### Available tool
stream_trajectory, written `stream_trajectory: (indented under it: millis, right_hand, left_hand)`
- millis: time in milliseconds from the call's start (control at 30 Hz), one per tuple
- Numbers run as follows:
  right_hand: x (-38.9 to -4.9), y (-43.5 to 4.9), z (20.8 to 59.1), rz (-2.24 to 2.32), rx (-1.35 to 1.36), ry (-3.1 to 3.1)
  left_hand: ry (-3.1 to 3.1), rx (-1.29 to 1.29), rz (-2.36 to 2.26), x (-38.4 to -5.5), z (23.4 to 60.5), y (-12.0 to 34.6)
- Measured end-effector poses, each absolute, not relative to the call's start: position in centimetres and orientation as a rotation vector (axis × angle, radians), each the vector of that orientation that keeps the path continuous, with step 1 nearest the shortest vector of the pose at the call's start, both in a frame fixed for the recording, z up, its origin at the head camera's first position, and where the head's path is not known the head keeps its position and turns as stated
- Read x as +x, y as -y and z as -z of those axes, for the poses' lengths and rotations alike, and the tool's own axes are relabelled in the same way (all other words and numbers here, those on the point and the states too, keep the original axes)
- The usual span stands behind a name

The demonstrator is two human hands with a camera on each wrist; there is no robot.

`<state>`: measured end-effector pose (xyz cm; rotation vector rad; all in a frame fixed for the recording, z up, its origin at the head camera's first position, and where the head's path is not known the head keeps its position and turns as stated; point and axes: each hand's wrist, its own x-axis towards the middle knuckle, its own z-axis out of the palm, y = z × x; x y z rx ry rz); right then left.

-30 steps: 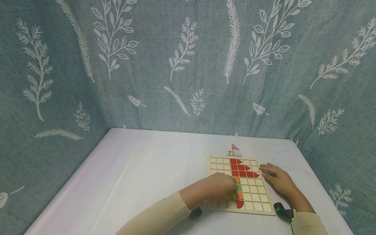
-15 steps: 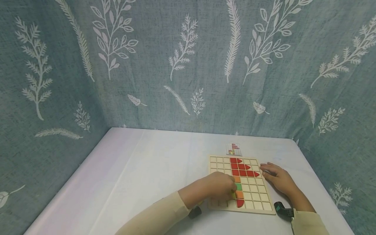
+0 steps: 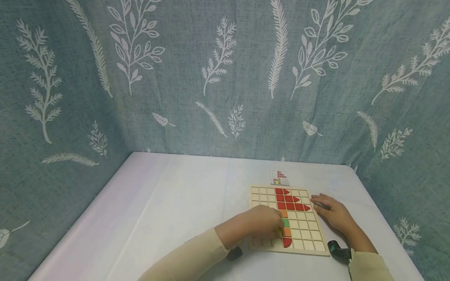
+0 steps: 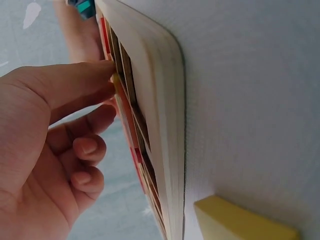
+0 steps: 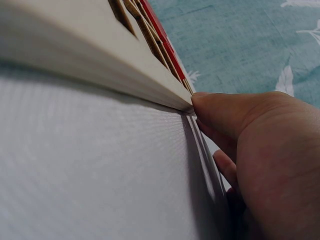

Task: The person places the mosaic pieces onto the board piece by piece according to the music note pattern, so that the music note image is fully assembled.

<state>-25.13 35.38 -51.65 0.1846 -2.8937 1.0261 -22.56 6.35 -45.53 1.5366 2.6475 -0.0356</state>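
A pale wooden grid board (image 3: 306, 235) lies on the white table, its recessed squares partly filled with red, orange and green pieces. Over its lower left part, my left hand (image 3: 263, 221) pinches a small yellow piece (image 4: 117, 85) between thumb and forefinger, right at the grid; the fingers cover most of the piece. Beside that hand are an orange piece (image 3: 286, 232), a green piece (image 3: 286, 223) and a rounded red piece (image 3: 287, 242). At the board's right edge rests my right hand (image 3: 334, 214), fingers extended, the thumb touching the rim (image 5: 165, 92).
Just behind the board lies a small pattern card (image 3: 279, 178) printed with a similar coloured figure. A yellow block (image 4: 245, 220) sits on the table near the board's left side. Patterned blue-green curtains (image 3: 190, 128) stand behind and beside the table.
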Motion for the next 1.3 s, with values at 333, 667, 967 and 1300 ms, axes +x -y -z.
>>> stream_trajectory:
  millis: [333,667,967,1300]
  right_hand:
    - [-25.2,-35.4,51.5,-1.021,0.199,2.896]
    - [-25.3,-35.5,51.7,-1.014,0.201,2.895]
    - [-25.1,-35.4,51.6,-1.007,0.204,2.895]
    - [-25.2,-35.4,51.6,-0.995,0.202,2.900]
  left_hand:
    - [-2.636,1.504,0.031,-22.6,45.3,-6.2]
    - [-2.620,1.458,-0.007,-22.6,45.3,-6.2]
    - [-2.629,1.466,-0.096,-23.0,45.2,-4.6]
    - [-2.684,1.376,-0.107,-22.6,44.6,-1.2]
